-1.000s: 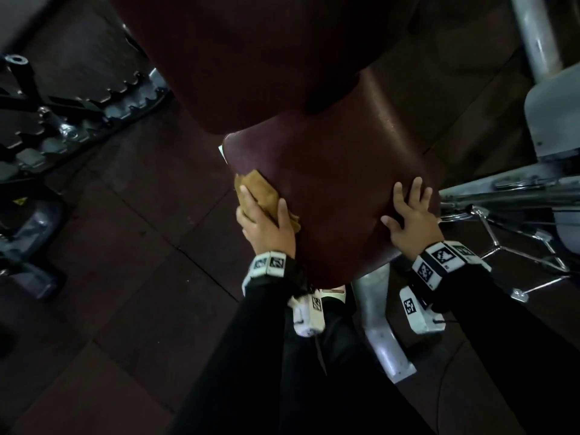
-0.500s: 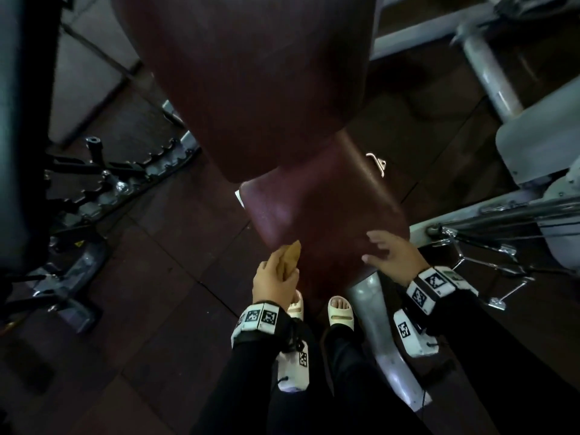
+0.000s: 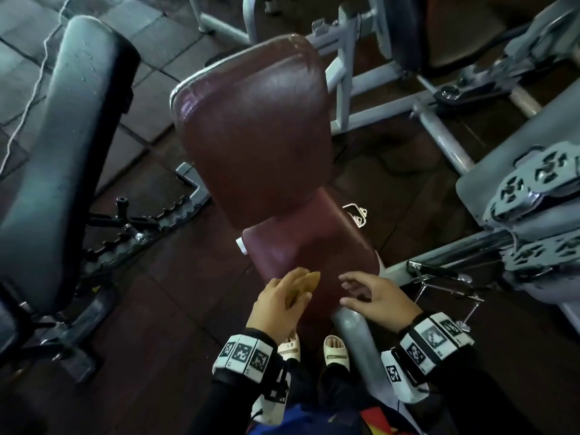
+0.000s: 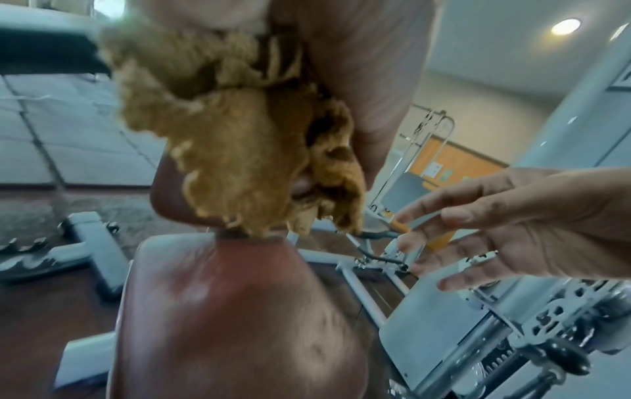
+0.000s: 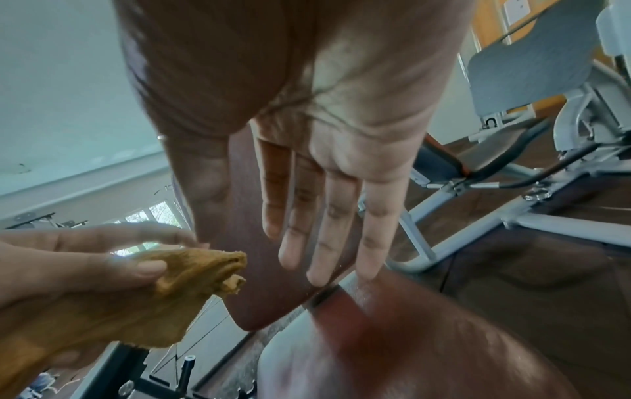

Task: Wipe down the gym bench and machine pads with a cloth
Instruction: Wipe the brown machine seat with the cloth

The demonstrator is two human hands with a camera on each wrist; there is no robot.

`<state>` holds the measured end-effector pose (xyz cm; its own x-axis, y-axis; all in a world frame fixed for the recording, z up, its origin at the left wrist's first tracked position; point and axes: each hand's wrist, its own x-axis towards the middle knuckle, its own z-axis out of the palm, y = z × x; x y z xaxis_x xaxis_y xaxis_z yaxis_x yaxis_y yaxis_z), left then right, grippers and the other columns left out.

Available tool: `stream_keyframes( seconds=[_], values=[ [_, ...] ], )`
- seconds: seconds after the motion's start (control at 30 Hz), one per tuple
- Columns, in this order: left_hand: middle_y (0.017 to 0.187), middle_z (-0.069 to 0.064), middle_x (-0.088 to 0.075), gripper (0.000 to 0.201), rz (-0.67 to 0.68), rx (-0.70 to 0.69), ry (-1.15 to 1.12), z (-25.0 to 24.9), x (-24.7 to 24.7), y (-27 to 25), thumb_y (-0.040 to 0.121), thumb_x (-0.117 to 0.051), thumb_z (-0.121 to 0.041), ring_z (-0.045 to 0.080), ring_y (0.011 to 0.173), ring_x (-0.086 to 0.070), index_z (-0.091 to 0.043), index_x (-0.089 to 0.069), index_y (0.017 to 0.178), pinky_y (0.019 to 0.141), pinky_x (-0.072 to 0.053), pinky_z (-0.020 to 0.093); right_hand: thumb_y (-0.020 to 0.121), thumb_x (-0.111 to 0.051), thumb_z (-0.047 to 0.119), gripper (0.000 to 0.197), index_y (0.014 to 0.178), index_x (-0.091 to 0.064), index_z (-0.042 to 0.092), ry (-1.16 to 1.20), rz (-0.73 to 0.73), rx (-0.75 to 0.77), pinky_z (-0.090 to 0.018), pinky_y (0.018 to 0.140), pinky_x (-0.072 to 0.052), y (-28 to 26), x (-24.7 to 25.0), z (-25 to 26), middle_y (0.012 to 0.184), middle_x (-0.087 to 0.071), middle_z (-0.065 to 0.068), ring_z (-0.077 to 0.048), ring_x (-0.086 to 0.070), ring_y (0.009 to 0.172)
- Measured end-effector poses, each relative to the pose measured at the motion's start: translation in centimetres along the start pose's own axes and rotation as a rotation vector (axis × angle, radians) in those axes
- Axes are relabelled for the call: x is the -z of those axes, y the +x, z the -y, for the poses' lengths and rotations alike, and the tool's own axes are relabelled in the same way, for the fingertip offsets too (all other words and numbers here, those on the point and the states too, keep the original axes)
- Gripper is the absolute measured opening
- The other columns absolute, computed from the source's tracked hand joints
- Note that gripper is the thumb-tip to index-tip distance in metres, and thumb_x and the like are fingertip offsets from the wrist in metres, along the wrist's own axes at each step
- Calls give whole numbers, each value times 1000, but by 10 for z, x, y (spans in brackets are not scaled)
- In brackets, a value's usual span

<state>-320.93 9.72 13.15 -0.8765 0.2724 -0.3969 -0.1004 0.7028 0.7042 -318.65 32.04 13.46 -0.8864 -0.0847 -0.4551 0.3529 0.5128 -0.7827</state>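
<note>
Here, seen from the head view: the left hand (image 3: 279,301) sits at about 6 o'clock, just over the near edge of the maroon seat pad (image 3: 309,252). Its fingers and thumb are curled around a bunched tan cloth (image 3: 306,284); the left wrist view shows the cloth (image 4: 239,151) crumpled and hanging from the palm, above the seat pad (image 4: 232,310), not pressed to it.

The right hand (image 3: 373,296) is at 5 o'clock, just beside the left, fingers straight and spread, holding nothing. In the right wrist view its fingers (image 5: 321,229) extend toward the pad; whether the tips touch cannot be told. The cloth (image 5: 163,297) shows at 8 o'clock there, pinched under the left thumb.

The maroon back pad (image 3: 254,120) rises tilted at 12 o'clock, its lower end overlapping the seat pad's far end. A grey-black bench (image 3: 59,120) stands at 9 o'clock, well apart. The white machine frame (image 3: 439,127) runs from 1 to 3 o'clock. A grey frame tube (image 3: 354,337) lies under the right wrist, beside the person's pale sandals (image 3: 334,351).
</note>
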Motion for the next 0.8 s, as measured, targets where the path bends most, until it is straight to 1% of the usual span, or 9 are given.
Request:
stream_keyframes(
  seconds=[0.03, 0.07, 0.17, 0.27, 0.37, 0.43, 0.53, 0.67, 0.8],
  values=[
    [100, -14, -54, 38, -3, -10, 2, -4, 3, -2, 85, -59, -43, 13, 72, -60, -59, -46, 118, 86, -52, 35, 78, -76, 19, 44, 118, -60, 22, -8, -10, 6, -26, 91, -50, -3, 3, 3, 104, -66, 4, -10, -63, 98],
    [100, -14, -54, 38, -11, -19, 8, -7, 6, -4, 85, -60, -43, 13, 73, -60, -60, -47, 116, 87, -52, 35, 78, -76, 19, 43, 118, -60, 22, -19, -15, 10, -25, 91, -50, -6, 6, 6, 103, -66, 5, -9, -63, 97],
    [106, -13, -57, 40, -39, -20, 12, -13, 13, -9, 82, -64, -41, 10, 94, -60, -57, -48, 115, 93, -47, 32, 78, -76, 20, 42, 117, -61, 22, -32, -16, 15, -19, 87, -49, -13, 16, 11, 102, -66, 6, -7, -62, 95],
    [99, -15, -56, 39, -37, -1, 10, -19, 18, -9, 80, -67, -39, 10, 95, -59, -55, -53, 113, 93, -45, 27, 78, -76, 20, 40, 114, -61, 23, -41, -32, 19, -6, 78, -43, -18, 25, 14, 100, -66, 7, -5, -62, 91],
    [96, -13, -56, 38, -37, 14, 21, -24, 20, -9, 79, -69, -39, 9, 94, -56, -52, -56, 112, 90, -44, 25, 78, -76, 19, 39, 114, -62, 23, -47, -32, 26, -2, 77, -42, -23, 33, 16, 100, -66, 6, -3, -62, 92],
    [98, -10, -58, 37, -31, 22, 31, -26, 20, -9, 77, -70, -39, 9, 94, -58, -48, -58, 111, 90, -46, 26, 78, -76, 19, 39, 114, -61, 23, -54, -27, 33, -1, 77, -41, -25, 38, 17, 100, -66, 6, -4, -62, 93],
    [101, -8, -61, 36, -34, 21, 38, -28, 20, -8, 77, -71, -40, 8, 94, -58, -46, -59, 110, 88, -45, 21, 78, -75, 19, 38, 114, -61, 24, -65, -10, 47, -2, 79, -42, -25, 44, 19, 100, -66, 7, -4, -62, 93],
    [104, -7, -62, 38, -61, 38, 33, -28, 17, -9, 78, -70, -40, 8, 97, -58, -45, -58, 113, 89, -43, 21, 79, -75, 19, 38, 113, -61, 24, -74, 27, 72, -2, 78, -42, -20, 49, 20, 100, -65, 8, 1, -60, 92],
    [102, -7, -61, 39, -99, 70, 33, -27, 16, -12, 78, -69, -41, 10, 98, -58, -44, -57, 116, 87, -41, 18, 79, -75, 21, 37, 113, -61, 27, -104, 104, 93, -9, 82, -44, -10, 52, 24, 103, -65, 9, -2, -61, 95]
  ],
)
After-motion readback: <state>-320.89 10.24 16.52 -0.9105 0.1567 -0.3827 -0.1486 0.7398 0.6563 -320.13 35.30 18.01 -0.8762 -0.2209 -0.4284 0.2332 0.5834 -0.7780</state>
